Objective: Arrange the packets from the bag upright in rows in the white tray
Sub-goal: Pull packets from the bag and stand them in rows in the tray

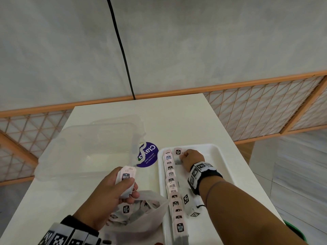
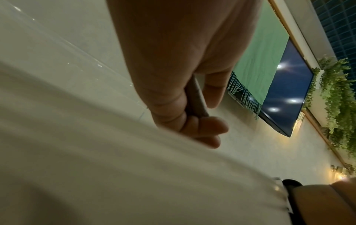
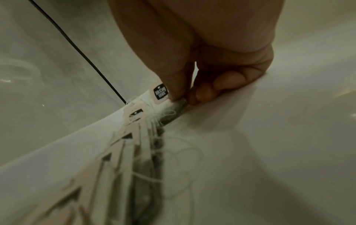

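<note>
Fingers (image 3: 174,92) of right hand (image 1: 192,159) pinch packet (image 3: 161,92).

"Claya" on purple sticker (image 1: 148,154), "McCoy teas" on packets (image 1: 180,227)

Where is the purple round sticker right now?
In the head view the purple round sticker lies on the white table, between the clear plastic container on its left and the white tray on its right.

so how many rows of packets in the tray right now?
2: one full row along the white tray's left wall, and a second just begun at the far end, where the right hand sets a packet.
</note>
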Available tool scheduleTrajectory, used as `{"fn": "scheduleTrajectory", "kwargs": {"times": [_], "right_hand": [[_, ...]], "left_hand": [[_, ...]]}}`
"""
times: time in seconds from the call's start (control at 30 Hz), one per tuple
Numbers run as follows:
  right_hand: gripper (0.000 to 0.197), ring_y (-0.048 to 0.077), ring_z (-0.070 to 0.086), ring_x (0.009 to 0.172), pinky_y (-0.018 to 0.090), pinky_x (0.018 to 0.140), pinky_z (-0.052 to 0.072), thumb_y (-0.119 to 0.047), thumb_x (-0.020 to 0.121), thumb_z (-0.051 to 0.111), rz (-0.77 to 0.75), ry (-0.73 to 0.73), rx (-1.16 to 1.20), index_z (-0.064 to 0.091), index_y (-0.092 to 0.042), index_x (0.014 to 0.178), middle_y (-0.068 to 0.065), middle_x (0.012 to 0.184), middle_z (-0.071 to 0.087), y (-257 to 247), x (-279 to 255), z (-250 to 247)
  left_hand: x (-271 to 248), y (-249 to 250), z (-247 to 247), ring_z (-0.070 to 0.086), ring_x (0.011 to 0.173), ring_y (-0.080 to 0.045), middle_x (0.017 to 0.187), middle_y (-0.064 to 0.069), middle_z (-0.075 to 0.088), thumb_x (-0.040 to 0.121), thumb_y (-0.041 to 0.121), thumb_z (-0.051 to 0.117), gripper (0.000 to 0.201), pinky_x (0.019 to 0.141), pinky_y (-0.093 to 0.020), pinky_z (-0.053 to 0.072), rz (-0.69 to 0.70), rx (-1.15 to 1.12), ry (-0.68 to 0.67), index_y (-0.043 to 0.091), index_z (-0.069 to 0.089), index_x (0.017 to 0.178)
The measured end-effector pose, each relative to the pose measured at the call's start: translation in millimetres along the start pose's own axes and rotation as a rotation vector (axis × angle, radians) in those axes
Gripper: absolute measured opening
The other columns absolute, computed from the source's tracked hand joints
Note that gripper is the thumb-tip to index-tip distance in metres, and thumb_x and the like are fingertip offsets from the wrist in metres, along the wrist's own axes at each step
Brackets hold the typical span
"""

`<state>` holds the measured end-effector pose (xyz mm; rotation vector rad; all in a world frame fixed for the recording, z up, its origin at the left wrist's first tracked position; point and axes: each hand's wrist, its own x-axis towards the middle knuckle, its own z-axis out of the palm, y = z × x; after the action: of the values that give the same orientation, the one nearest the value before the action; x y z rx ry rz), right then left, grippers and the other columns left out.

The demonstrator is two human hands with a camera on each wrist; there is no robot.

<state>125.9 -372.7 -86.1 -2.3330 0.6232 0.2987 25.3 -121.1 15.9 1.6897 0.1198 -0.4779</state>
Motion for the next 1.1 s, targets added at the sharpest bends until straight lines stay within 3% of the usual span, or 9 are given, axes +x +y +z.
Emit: {"fn": "scheduleTrajectory", "kwargs": {"times": [0.07, 0.17, 0.3, 0.4, 0.53, 0.67, 0.87, 1.0, 1.1], "right_hand": [[0.023, 0.023, 0.060, 0.106, 0.024, 0.085, 0.041, -0.033, 0.094, 0.053, 0.003, 0.014, 0.018, 0.062, -0.017, 0.109, 0.004, 0.114, 0.065, 1.1, -0.8, 0.0], [0.013, 0.018, 0.056, 0.086, 0.022, 0.074, 0.038, -0.034, 0.091, 0.058, 0.009, 0.050, 0.107, 0.058, -0.021, 0.093, 0.001, 0.103, 0.067, 5.0, -4.1, -1.9], [0.018, 0.017, 0.051, 0.081, 0.023, 0.071, 0.038, -0.034, 0.090, 0.058, 0.055, 0.096, 0.254, 0.059, -0.019, 0.100, 0.000, 0.094, 0.062, 9.3, -9.1, -4.7], [0.018, 0.020, 0.060, 0.079, 0.032, 0.077, 0.048, -0.037, 0.088, 0.060, -0.014, 0.120, 0.388, 0.057, -0.020, 0.083, -0.001, 0.085, 0.065, 3.0, -24.0, -8.6], [0.024, 0.013, 0.056, 0.064, 0.026, 0.065, 0.046, -0.042, 0.087, 0.064, -0.272, -0.314, 0.657, 0.069, -0.022, 0.076, -0.004, 0.074, 0.068, -22.1, -76.6, -30.5], [0.016, 0.008, 0.057, 0.065, 0.020, 0.063, 0.045, -0.039, 0.079, 0.073, -0.512, -0.594, 0.531, 0.071, -0.023, 0.076, -0.004, 0.073, 0.067, -39.4, -120.5, -42.3], [0.022, 0.008, 0.054, 0.059, 0.018, 0.060, 0.043, -0.026, 0.081, 0.074, -0.526, -0.465, 0.566, 0.066, -0.026, 0.061, -0.007, 0.059, 0.058, -33.9, -122.9, -34.4], [0.023, 0.013, 0.057, 0.060, 0.022, 0.057, 0.044, -0.017, 0.088, 0.065, -0.334, -0.294, 0.688, 0.059, -0.018, 0.066, -0.008, 0.062, 0.063, -18.1, -95.5, -32.1], [0.024, 0.019, 0.060, 0.069, 0.029, 0.066, 0.047, -0.023, 0.092, 0.056, -0.199, -0.057, 0.461, 0.052, -0.016, 0.070, 0.000, 0.075, 0.064, 4.6, -58.8, -22.8]], "left_hand": [[0.3, 0.6, 0.3, 0.065, 0.069, -0.025, 0.083, -0.018, 0.064, 0.081, 0.017, 0.061, 0.030, 0.059, -0.032, 0.051, 0.001, -0.045, -0.021, 0.014, 0.056, 0.110], [0.9, -0.8, 0.3, 0.067, 0.080, -0.031, 0.092, -0.020, 0.068, 0.066, 0.016, 0.052, 0.047, 0.064, -0.034, 0.054, -0.013, -0.104, -0.048, 0.014, 0.057, 0.112], [3.0, -5.5, 1.6, 0.070, 0.094, -0.032, 0.102, -0.018, 0.071, 0.088, 0.002, 0.053, 0.032, 0.068, -0.031, 0.057, 0.015, -0.132, -0.082, 0.013, 0.055, 0.117], [4.9, -5.4, 3.7, 0.070, 0.096, -0.032, 0.104, -0.018, 0.070, 0.096, 0.002, 0.047, 0.025, 0.071, -0.032, 0.057, 0.045, -0.122, -0.078, 0.010, 0.052, 0.119], [6.1, 0.7, 11.7, 0.071, 0.092, -0.029, 0.097, -0.015, 0.073, 0.099, 0.008, 0.043, 0.022, 0.077, -0.034, 0.056, 0.098, -0.062, -0.064, 0.014, 0.057, 0.114], [7.6, 4.9, 22.1, 0.072, 0.088, -0.029, 0.096, -0.010, 0.074, 0.097, 0.009, 0.048, 0.021, 0.075, -0.032, 0.057, 0.166, -0.023, -0.021, 0.017, 0.060, 0.112], [7.0, 1.8, 21.8, 0.072, 0.088, -0.028, 0.096, -0.011, 0.074, 0.099, 0.009, 0.044, 0.023, 0.073, -0.032, 0.059, 0.156, -0.039, 0.011, 0.014, 0.065, 0.105], [7.6, -3.8, 16.1, 0.073, 0.086, -0.027, 0.095, -0.014, 0.074, 0.100, 0.010, 0.043, 0.023, 0.067, -0.027, 0.059, 0.123, -0.070, 0.083, 0.010, 0.066, 0.101], [6.0, -6.1, 11.3, 0.073, 0.087, -0.025, 0.094, -0.010, 0.075, 0.100, 0.011, 0.042, 0.023, 0.070, -0.028, 0.059, 0.124, -0.041, 0.105, 0.011, 0.065, 0.105]]}}
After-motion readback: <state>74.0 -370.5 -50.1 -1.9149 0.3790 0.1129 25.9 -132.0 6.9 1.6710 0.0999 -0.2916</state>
